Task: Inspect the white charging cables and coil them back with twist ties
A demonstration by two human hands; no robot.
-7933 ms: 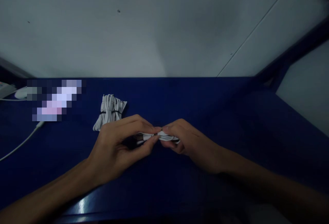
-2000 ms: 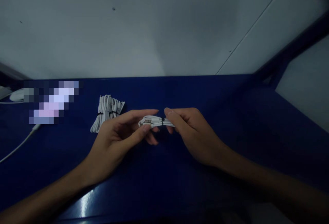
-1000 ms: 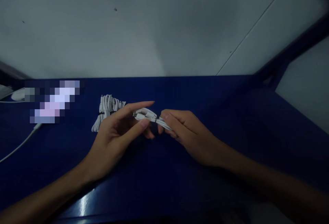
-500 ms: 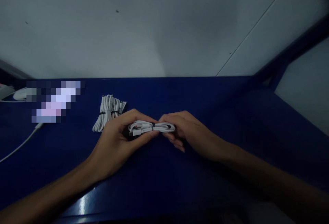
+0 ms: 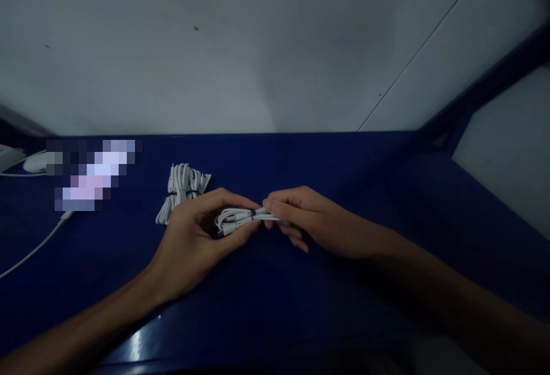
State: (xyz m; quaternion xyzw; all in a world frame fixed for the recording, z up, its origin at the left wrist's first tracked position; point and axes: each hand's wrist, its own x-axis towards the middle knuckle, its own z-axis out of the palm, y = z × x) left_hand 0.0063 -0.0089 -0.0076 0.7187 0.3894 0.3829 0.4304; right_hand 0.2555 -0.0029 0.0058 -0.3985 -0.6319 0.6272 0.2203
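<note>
A coiled white cable (image 5: 234, 217), bound at its middle with a black tie, is held between both hands above the blue table. My left hand (image 5: 197, 223) curves around the coil's left part, thumb below and fingers above, with the plug ends lying inside that curve. The fingers of my right hand (image 5: 301, 211) pinch the coil's right end and cover its loop. Just behind my left hand lies a pile of similar white cable bundles (image 5: 180, 183) with black ties, partly hidden by that hand.
On the blue table (image 5: 275, 306), a blurred-out bright object (image 5: 101, 171) at the left has a white cord (image 5: 36, 254) running from it. A white rounded item (image 5: 36, 162) is beside it. Behind the table rises a grey wall (image 5: 215, 77).
My right thumb and fingers have closed over the right end of the coiled cable, which showed before. The coil has tilted slightly. My left hand keeps its hold.
</note>
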